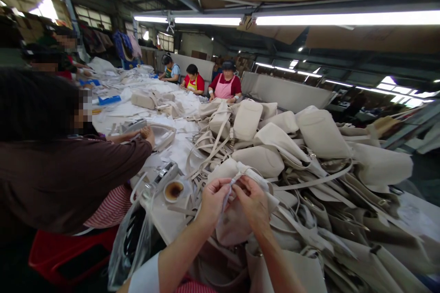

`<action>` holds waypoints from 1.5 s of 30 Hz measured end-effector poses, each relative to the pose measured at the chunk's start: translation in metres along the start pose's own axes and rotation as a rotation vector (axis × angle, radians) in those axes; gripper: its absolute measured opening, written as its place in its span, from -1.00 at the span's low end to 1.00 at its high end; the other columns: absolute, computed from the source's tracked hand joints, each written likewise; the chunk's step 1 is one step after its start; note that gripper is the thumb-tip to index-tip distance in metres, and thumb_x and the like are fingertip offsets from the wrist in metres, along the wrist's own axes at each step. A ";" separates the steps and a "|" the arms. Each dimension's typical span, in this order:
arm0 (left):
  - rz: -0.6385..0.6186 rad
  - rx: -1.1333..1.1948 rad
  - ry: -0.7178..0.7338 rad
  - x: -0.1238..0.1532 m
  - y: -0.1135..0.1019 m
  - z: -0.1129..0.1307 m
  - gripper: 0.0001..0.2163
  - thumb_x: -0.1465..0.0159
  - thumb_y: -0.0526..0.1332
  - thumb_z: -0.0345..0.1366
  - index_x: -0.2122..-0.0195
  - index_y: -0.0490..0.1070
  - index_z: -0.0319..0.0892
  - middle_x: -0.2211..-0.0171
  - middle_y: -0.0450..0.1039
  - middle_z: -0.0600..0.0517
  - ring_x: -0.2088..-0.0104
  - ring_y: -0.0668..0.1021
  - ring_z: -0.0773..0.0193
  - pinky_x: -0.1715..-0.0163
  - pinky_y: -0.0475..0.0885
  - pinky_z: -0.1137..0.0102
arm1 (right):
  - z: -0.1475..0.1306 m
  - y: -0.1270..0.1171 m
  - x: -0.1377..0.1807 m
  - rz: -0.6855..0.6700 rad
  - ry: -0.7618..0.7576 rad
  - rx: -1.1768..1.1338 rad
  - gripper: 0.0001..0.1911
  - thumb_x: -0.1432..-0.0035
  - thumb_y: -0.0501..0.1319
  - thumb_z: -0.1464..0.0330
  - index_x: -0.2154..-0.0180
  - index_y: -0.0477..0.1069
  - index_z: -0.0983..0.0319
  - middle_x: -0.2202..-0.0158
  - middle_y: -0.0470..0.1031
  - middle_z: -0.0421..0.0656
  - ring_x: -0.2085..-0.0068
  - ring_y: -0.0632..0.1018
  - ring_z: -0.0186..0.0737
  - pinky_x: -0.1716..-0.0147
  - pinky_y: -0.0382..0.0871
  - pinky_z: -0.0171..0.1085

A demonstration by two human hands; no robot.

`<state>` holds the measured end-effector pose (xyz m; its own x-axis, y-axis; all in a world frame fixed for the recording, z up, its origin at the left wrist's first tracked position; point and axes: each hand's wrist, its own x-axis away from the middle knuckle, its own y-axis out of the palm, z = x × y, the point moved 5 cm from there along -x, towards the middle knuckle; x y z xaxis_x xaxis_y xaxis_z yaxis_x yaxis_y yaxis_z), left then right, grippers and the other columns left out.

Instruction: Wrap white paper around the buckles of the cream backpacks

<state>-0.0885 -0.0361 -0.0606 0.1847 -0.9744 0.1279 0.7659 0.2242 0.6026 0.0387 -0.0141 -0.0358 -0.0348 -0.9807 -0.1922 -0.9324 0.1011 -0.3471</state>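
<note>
My left hand (216, 198) and my right hand (253, 200) are close together in the lower middle of the head view. Both are closed, with fingertips pinching the upper edge of a beige handbag (233, 226). A pale strip of material runs between the fingers, and its exact kind is hard to make out. Below my hands hangs the body of the handbag, in front of a large heap of similar beige bags (263, 161). Left of my left hand, a small white dish (174, 191) with dark brown residue stands on the white table (161, 224).
A grey metal device (167, 173) sits beyond the dish. At left, a co-worker in a brown sleeve (113, 158) handles a beige piece. A clear plastic bag (132, 247) hangs at the table edge near a red stool (62, 256). Several people sit farther along the table.
</note>
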 end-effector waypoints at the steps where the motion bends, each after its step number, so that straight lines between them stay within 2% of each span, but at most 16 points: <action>1: 0.006 -0.047 0.033 0.000 -0.001 0.002 -0.77 0.02 0.40 -0.29 0.33 0.59 -0.26 0.55 0.48 0.07 0.53 0.44 0.41 0.50 0.31 0.51 | 0.000 0.000 0.001 0.030 0.012 0.014 -0.66 -0.06 0.30 0.21 0.13 0.48 0.22 0.16 0.61 -0.01 0.13 0.58 0.01 0.07 0.42 -0.08; 5: 0.009 -0.190 0.125 0.000 -0.005 0.004 -0.77 -0.06 0.35 -0.28 0.26 0.57 -0.26 0.57 0.43 0.11 0.54 0.41 0.40 0.50 0.30 0.50 | 0.001 0.008 0.002 -0.013 0.108 -0.171 -0.66 0.01 0.35 0.17 0.21 0.45 0.21 0.42 0.57 -0.14 0.39 0.54 -0.12 0.38 0.41 -0.20; 9: 0.009 -0.083 0.111 0.003 -0.009 -0.005 -0.59 -0.03 0.39 -0.29 0.07 0.42 -0.18 0.62 0.34 0.22 0.59 0.39 0.41 0.52 0.28 0.52 | -0.003 0.023 0.004 -0.210 0.228 -0.476 -0.77 0.07 0.35 0.28 0.35 0.41 0.22 0.68 0.26 -0.37 0.66 0.19 -0.43 0.67 0.05 -0.39; 11: 0.002 0.054 0.013 0.004 -0.011 -0.011 -0.48 0.02 0.43 -0.29 0.03 0.33 -0.13 0.57 0.42 0.19 0.56 0.44 0.38 0.50 0.32 0.50 | -0.004 0.026 0.005 -0.273 0.289 -0.587 -0.76 0.12 0.33 0.37 0.32 0.43 0.23 0.68 0.25 -0.38 0.67 0.08 -0.50 0.70 -0.10 -0.42; 13: -0.020 0.140 -0.145 0.005 -0.011 -0.016 -0.47 0.10 0.47 -0.30 0.10 0.34 -0.14 0.52 0.48 0.13 0.57 0.46 0.37 0.52 0.32 0.49 | -0.004 0.028 0.006 -0.311 0.345 -0.698 -0.61 0.17 0.32 0.42 0.18 0.45 0.23 0.58 0.38 -0.34 0.66 0.06 -0.54 0.71 -0.15 -0.45; 16: -0.128 0.185 -0.380 0.008 -0.006 -0.017 -0.58 0.15 0.50 -0.31 0.27 0.44 -0.20 0.58 0.43 0.11 0.64 0.38 0.42 0.60 0.25 0.50 | -0.005 0.030 0.005 -0.399 0.384 -0.845 -0.52 0.13 0.36 0.36 0.07 0.45 0.22 0.50 0.42 -0.30 0.66 0.08 -0.55 0.72 -0.11 -0.48; 19: -0.210 0.240 -0.454 0.013 -0.002 -0.011 -0.69 0.15 0.51 -0.33 0.36 0.52 -0.18 0.60 0.39 0.11 0.63 0.35 0.42 0.58 0.28 0.47 | -0.006 0.030 0.003 -0.460 0.345 -0.882 -0.53 0.07 0.42 0.27 0.08 0.48 0.21 0.53 0.37 -0.33 0.66 0.04 -0.56 0.73 -0.13 -0.49; 22: -0.235 0.236 -0.411 0.013 -0.004 -0.006 -0.70 0.13 0.50 -0.33 0.34 0.53 -0.15 0.58 0.43 0.09 0.61 0.38 0.39 0.57 0.31 0.45 | -0.002 0.027 0.003 -0.445 0.329 -0.852 -0.49 0.13 0.50 0.28 0.08 0.50 0.18 0.47 0.46 -0.31 0.67 0.04 -0.59 0.73 -0.12 -0.50; 26: -0.190 0.127 -0.303 0.007 -0.012 -0.001 -0.60 0.08 0.46 -0.28 0.21 0.43 -0.16 0.57 0.46 0.12 0.64 0.42 0.39 0.58 0.31 0.47 | 0.006 0.021 0.011 -0.412 0.333 -0.835 -0.54 0.06 0.46 0.23 0.07 0.53 0.14 0.13 0.60 -0.16 0.64 0.17 -0.57 0.69 0.09 -0.44; 28: -0.161 0.071 -0.266 0.006 -0.013 0.002 -0.56 0.10 0.45 -0.30 0.19 0.37 -0.16 0.56 0.48 0.12 0.64 0.43 0.38 0.58 0.31 0.47 | 0.008 0.019 0.016 -0.399 0.330 -0.802 -0.55 0.03 0.44 0.20 0.05 0.54 0.13 0.03 0.58 -0.12 0.62 0.23 -0.53 0.70 0.08 -0.41; 30: -0.147 0.047 -0.198 0.008 -0.011 0.007 -0.55 0.10 0.43 -0.30 0.19 0.30 -0.14 0.56 0.46 0.15 0.62 0.46 0.36 0.57 0.32 0.48 | 0.009 0.017 0.019 -0.367 0.329 -0.780 -0.54 0.03 0.44 0.18 0.06 0.54 0.13 0.02 0.58 -0.11 0.60 0.27 -0.50 0.72 -0.01 -0.42; 34: -0.136 -0.026 -0.051 0.014 -0.006 0.012 -0.59 0.01 0.35 -0.29 0.17 0.22 -0.11 0.58 0.39 0.23 0.60 0.45 0.39 0.57 0.27 0.53 | 0.008 0.019 0.019 -0.333 0.320 -0.803 -0.53 0.02 0.43 0.16 0.05 0.54 0.14 0.10 0.60 -0.11 0.61 0.26 -0.50 0.72 -0.12 -0.45; 37: -0.120 -0.159 0.023 0.016 -0.008 0.013 -0.64 -0.06 0.30 -0.28 0.16 0.18 -0.11 0.59 0.36 0.25 0.63 0.39 0.41 0.60 0.19 0.53 | 0.009 0.022 0.018 -0.327 0.333 -0.815 -0.55 -0.01 0.40 0.12 0.08 0.53 0.18 0.29 0.59 -0.15 0.61 0.25 -0.48 0.72 -0.11 -0.46; 41: -0.098 -0.365 0.200 0.017 -0.012 0.019 -0.67 -0.13 0.29 -0.30 0.12 0.21 -0.12 0.56 0.37 0.21 0.53 0.43 0.38 0.49 0.26 0.49 | 0.008 0.024 0.020 -0.292 0.346 -0.791 -0.65 0.00 0.41 0.16 0.22 0.52 0.22 0.64 0.31 -0.33 0.63 0.20 -0.44 0.70 0.01 -0.44; 43: -0.101 -0.392 0.236 0.018 -0.012 0.019 -0.67 -0.14 0.30 -0.28 0.12 0.22 -0.12 0.54 0.38 0.20 0.49 0.44 0.37 0.44 0.29 0.48 | 0.004 0.025 0.020 -0.274 0.346 -0.833 -0.63 0.10 0.45 0.27 0.21 0.51 0.21 0.66 0.22 -0.38 0.64 0.14 -0.46 0.70 -0.03 -0.45; 45: -0.119 -0.322 0.184 0.018 -0.010 0.015 -0.67 -0.13 0.32 -0.26 0.15 0.22 -0.11 0.55 0.38 0.21 0.51 0.43 0.37 0.46 0.29 0.49 | -0.001 0.026 0.020 -0.275 0.363 -0.905 -0.56 0.20 0.46 0.36 0.18 0.50 0.20 0.61 0.29 -0.37 0.64 0.09 -0.50 0.71 -0.11 -0.46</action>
<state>-0.1023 -0.0560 -0.0529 0.1679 -0.9818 -0.0888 0.9373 0.1310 0.3230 0.0135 -0.0308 -0.0474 0.2555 -0.9577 0.1325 -0.8416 -0.1528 0.5181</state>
